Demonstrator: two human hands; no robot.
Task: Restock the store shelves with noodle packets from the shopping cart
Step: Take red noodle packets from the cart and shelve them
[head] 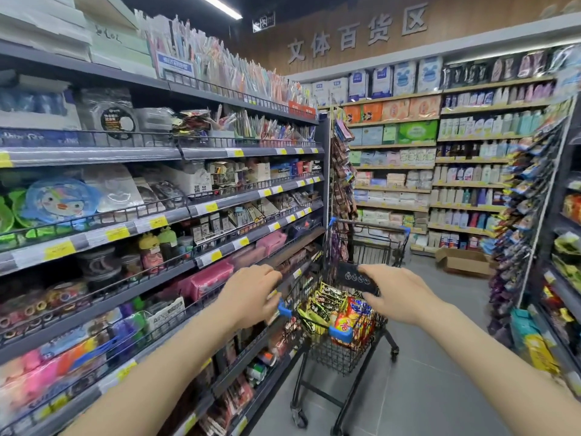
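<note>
Bright overhead light, blurred warped edges.

black wire-mesh metal shopping cart [342, 357] with blue plastic handle caps [341, 335] — glossy crinkled film noodle packets [339, 309] inside; matt grey metal shelves [151, 152] at left, smooth grey tile floor [440, 388], brown corrugated cardboard box [462, 262] — wood-look wall panelling [471, 23] above.

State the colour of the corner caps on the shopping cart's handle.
Blue corner caps, clearest in the head view.
</note>
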